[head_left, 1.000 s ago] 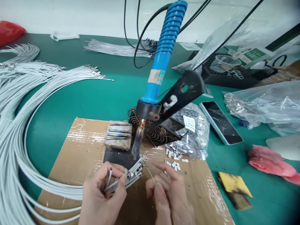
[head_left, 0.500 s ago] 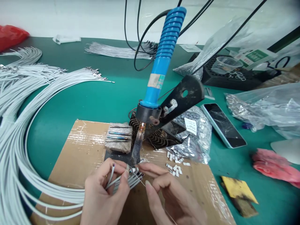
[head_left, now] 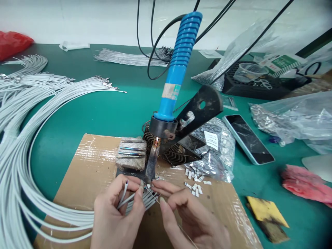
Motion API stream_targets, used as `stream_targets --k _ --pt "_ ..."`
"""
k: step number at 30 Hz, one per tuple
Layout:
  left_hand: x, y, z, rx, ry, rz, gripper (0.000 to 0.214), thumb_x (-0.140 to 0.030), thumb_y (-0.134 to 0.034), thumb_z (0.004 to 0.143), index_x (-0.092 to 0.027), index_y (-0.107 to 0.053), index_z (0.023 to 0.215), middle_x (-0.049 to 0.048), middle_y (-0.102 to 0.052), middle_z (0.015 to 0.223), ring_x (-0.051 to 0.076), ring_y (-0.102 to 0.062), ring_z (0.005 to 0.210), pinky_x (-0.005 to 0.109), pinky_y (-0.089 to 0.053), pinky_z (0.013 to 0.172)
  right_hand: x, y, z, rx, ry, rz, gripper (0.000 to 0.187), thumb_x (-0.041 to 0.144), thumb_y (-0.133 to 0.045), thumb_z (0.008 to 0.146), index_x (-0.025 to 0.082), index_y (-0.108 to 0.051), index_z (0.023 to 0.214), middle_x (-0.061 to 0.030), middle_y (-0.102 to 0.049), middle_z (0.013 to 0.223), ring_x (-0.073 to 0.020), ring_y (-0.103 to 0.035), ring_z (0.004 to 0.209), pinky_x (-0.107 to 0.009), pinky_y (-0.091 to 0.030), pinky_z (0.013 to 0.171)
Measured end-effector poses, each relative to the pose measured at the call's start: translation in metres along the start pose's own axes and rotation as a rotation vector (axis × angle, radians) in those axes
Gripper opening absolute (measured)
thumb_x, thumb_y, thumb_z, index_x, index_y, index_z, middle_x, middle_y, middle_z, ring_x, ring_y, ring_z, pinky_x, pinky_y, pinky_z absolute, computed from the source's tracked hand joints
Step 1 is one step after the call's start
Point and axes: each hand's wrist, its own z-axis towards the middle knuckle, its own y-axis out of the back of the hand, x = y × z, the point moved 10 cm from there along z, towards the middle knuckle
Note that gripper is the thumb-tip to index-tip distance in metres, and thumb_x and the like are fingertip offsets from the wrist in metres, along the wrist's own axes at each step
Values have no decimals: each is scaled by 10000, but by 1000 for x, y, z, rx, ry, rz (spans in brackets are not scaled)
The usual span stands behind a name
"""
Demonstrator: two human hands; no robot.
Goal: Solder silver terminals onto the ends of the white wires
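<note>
A blue-handled soldering iron point(head_left: 169, 91) sits in a black metal stand point(head_left: 201, 107), its hot end pointing down between my hands. My left hand point(head_left: 118, 211) is closed on a white cable point(head_left: 124, 192), with finger and thumb pinched just below the iron's tip. Thin solder wire point(head_left: 187, 236) runs through my right hand point(head_left: 193, 216), whose thumb and fingers close around it near the tip. A tiny white piece point(head_left: 148, 186) shows at the meeting point; its exact contact is too small to tell. More white cable ends point(head_left: 149, 202) lie beneath on the cardboard point(head_left: 85, 166).
Bundled white cables point(head_left: 23, 162) curve along the left. Small white tabs point(head_left: 193, 188) lie by a plastic bag point(head_left: 223, 152) right of the stand. A phone point(head_left: 247, 138), a yellow sponge point(head_left: 267, 211) and a pink cloth point(head_left: 306, 183) lie farther right. A block with metal rods point(head_left: 131, 154) stands left.
My right fingers have shifted slightly left and up, nearer the iron's tip, with the solder wire. My left hand keeps its hold on the cable. The view has shifted slightly.
</note>
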Motion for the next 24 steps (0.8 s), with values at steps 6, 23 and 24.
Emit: stream_targets --k 6,23,24 --pt "-3 1 1 -18 -7 2 110 -206 -694 703 -221 -661 599 -14 -727 741 108 -656 578 147 -419 435 3 -1 1 -3 11 -18 211 178 -694 863 248 -634 674 -18 -822 1075 -154 -798 988 -118 -585 845" --pt "-6 3 5 -17 -6 -55 109 -169 -728 724 -209 -686 632 -3 -764 781 92 -649 522 144 -500 487 6 -2 4 14 4 34 215 186 -688 883 234 -635 681 -61 -822 1059 -206 -797 985 -230 -622 877" --pt "-4 3 6 6 -11 -46 107 -164 -732 733 -210 -691 645 -1 -768 792 92 -652 521 142 -496 477 7 -1 4 18 4 37 213 181 -685 884 233 -638 682 -64 -821 1061 -209 -797 986 -232 -625 872"
